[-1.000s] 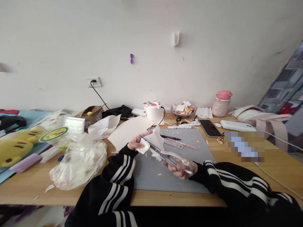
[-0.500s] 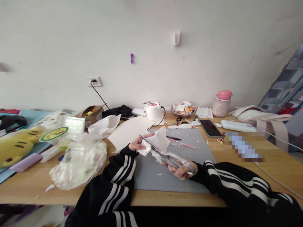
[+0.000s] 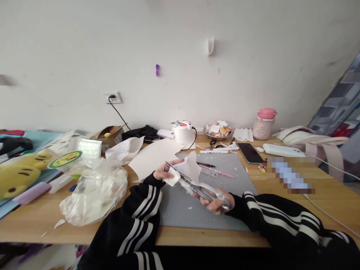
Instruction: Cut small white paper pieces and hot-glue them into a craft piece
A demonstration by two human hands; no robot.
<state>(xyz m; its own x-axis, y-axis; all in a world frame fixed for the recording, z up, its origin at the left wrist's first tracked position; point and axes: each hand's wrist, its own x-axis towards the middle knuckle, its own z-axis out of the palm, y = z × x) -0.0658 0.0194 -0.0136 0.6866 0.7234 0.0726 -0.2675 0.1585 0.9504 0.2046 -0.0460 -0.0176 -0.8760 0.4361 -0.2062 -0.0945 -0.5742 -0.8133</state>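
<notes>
My left hand [image 3: 164, 171] pinches a small piece of white paper [image 3: 172, 177] with marks on it. In my right hand [image 3: 215, 202] are large silver scissors [image 3: 203, 187], the fingers wrapped round their grey handles. The blades point up and left and lie along the paper beside my left fingers. Just behind the blades a larger white sheet [image 3: 192, 166] stands up above the grey cutting mat [image 3: 202, 217]; whether it joins the small piece I cannot tell. A black pen [image 3: 206, 164], a pink pencil [image 3: 222, 174] and a clear ruler [image 3: 209, 172] lie on the mat.
A plastic bag [image 3: 95, 198] and a yellow plush toy [image 3: 19, 178] lie to the left. Behind stand a metal bowl [image 3: 209, 134] of scraps and a pink bottle [image 3: 263, 128]. A phone [image 3: 250, 153] and a white power bank [image 3: 282, 150] lie right. Cream paper [image 3: 154, 155] spreads behind my left hand.
The scissor handles look slightly closer together than before. Both hands keep nearly the same place, and the view has shifted very slightly.
</notes>
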